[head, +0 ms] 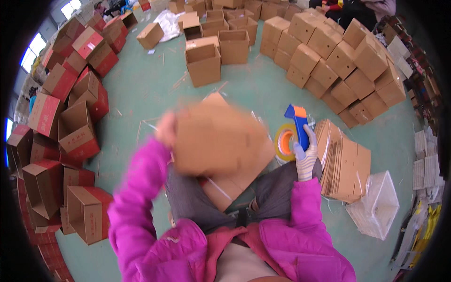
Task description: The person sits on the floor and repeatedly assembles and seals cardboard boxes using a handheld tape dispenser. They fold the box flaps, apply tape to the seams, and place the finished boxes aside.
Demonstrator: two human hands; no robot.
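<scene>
My left hand (166,129), blurred, grips the left edge of a brown cardboard box (208,141), also blurred, above my lap. Under it, a flat cardboard piece (220,194) with a strip of tape across it lies between my knees. In a striped glove, my right hand (306,155) holds a blue tape gun (301,130) by its handle, right of the box. On the tape gun sits a roll of yellowish tape (286,141) with an orange hub. Whether the blurred box is folded flat cannot be told.
Beside my right knee leans a stack of flattened cardboard boxes (343,165), with a clear plastic bag (375,208) nearby. Open red-and-brown boxes (79,130) stand at left. Ahead are open brown boxes (202,67); closed boxes (327,67) are piled at right. Other people sit at the far edge.
</scene>
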